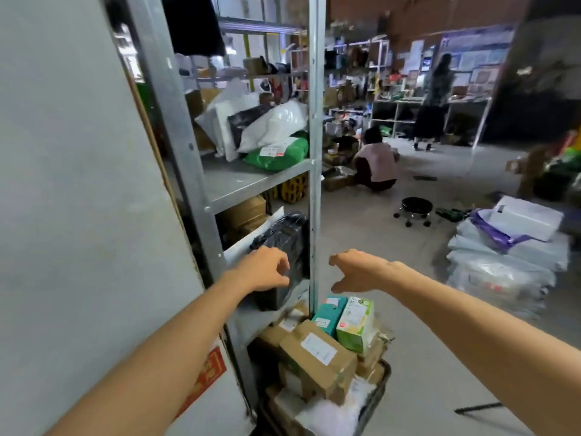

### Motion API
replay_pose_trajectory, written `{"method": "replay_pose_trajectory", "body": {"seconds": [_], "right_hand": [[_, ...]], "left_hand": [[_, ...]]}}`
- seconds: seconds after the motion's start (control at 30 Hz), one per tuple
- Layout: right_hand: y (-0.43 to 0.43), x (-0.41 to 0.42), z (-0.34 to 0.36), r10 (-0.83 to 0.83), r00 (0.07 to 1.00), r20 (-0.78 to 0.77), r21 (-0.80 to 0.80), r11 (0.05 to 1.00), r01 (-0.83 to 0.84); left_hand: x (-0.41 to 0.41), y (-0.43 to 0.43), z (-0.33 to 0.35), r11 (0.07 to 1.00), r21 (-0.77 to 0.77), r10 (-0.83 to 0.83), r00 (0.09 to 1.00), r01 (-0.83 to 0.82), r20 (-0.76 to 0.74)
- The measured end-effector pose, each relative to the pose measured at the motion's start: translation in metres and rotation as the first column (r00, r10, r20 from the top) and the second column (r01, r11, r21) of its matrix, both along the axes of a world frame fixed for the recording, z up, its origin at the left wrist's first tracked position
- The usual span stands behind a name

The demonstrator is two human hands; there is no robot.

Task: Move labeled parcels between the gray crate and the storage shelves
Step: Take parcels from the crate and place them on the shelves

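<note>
One left hand (262, 269), one right hand (358, 272), two distant people (377, 162), one wheeled stool (415, 206).

Metal shelves (245, 180) with parcel bags (273, 133)

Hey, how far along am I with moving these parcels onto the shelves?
Done: bagged parcels sit on the upper shelf. In hand: your left hand grips the black parcel on the lower shelf; your right hand hovers empty above the gray crate. Left: the crate is piled with labeled cardboard boxes and two green cartons.
</note>
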State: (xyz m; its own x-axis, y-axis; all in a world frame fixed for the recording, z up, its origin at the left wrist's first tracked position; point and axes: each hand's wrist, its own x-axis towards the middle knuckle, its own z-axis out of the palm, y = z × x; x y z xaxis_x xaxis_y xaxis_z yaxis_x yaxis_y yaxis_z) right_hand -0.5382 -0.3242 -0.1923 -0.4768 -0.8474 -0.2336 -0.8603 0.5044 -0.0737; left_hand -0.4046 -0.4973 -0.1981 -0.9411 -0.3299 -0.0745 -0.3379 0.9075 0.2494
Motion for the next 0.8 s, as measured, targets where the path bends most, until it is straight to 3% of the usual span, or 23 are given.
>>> {"method": "replay_pose_trajectory", "body": {"seconds": [0.2,0.43,0.63,0.8], "right_hand": [[-0.07,0.096,0.018,0.307,0.952,-0.003,-0.059,0.95,-0.307],[-0.147,0.291,0.032,0.594,0.797,0.113,-0.154,0.803,-0.576],[-0.171,0.465,0.043,0.89,0.452,0.061,-0.166,0.455,-0.875],[-0.166,0.587,0.054,0.985,0.152,0.084,-0.147,0.163,-0.976]], "left_hand": [[0.155,-0.033,0.016,0.95,-0.009,0.311,0.95,-0.311,0.005],[0.385,-0.022,0.036,0.744,-0.033,0.668,0.743,-0.667,0.039],[0.561,0.033,0.058,0.453,-0.062,0.891,0.451,-0.889,0.053],[0.672,0.113,0.066,0.106,-0.019,0.994,0.106,-0.994,0.01]]}}
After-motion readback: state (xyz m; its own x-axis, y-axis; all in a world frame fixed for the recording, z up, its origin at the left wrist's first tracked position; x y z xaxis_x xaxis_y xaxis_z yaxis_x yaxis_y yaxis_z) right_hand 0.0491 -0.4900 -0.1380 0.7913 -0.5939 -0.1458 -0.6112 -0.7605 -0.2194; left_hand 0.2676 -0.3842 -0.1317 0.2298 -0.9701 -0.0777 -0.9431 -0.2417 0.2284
